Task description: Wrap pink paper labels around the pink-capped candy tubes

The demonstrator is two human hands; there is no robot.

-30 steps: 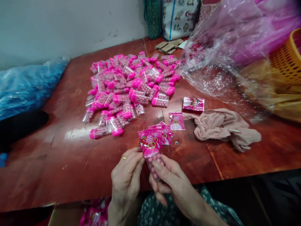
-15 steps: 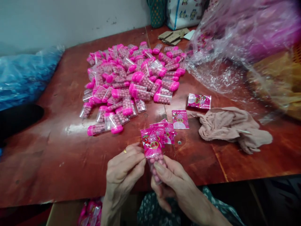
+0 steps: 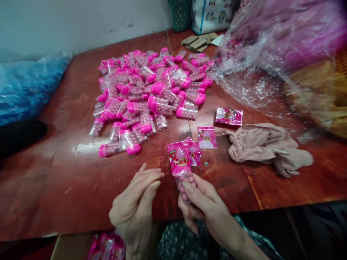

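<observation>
My right hand (image 3: 208,207) grips a small clear candy container (image 3: 184,186) full of pink candy balls, with the thumb across its front. A glossy pink printed sleeve (image 3: 179,157) covers the container's upper end. Just to the left, apart from it, is my left hand (image 3: 138,198), its fingers loosely bent and the thumb a little away from them, with nothing seen in it. Beyond the held container, several flat pink sleeves (image 3: 195,153) lie on the table, partly hidden behind it. One more sleeve (image 3: 207,137) lies flat beside them.
A large heap of pink-capped candy containers (image 3: 146,90) spreads over the table (image 3: 67,180). To the right are a stack of sleeves (image 3: 229,117), a crumpled beige cloth (image 3: 265,144) and clear plastic wrap (image 3: 249,72). A blue bag (image 3: 29,86) stands left; pink packs (image 3: 107,245) lie below the edge.
My left hand has let go of the sleeved container and drawn back to the left and down. My right hand, still holding it, has shifted slightly right.
</observation>
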